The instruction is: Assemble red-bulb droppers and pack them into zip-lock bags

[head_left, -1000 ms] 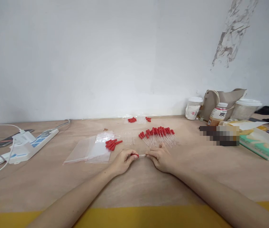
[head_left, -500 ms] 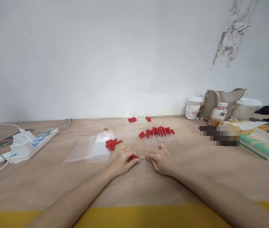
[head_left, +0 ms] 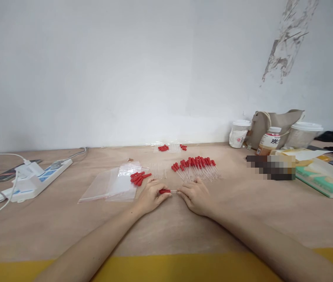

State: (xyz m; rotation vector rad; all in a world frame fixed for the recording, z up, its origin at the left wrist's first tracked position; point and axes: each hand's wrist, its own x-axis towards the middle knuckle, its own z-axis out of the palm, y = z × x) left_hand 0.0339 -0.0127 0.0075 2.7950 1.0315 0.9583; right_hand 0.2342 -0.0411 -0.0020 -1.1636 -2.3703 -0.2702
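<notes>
Red bulb [head_left: 164,191], part-hidden, pinched by left fingers [head_left: 163,197]; right fingers [head_left: 184,190] pinch thin tube [head_left: 174,191], end hidden.

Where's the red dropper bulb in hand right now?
In the head view, the red dropper bulb is below centre, pinched in the left hand, with a thin clear tube between it and the right hand.

Red bulbs [head_left: 138,178] look rubbery and matt; clear tubes [head_left: 160,171] look smooth and glassy. Glossy, thin plastic forms the transparent bags [head_left: 97,187]. The brown bench [head_left: 166,231] is matt, the painted wall [head_left: 125,70] smooth except for one rough, peeling patch [head_left: 284,51].
</notes>
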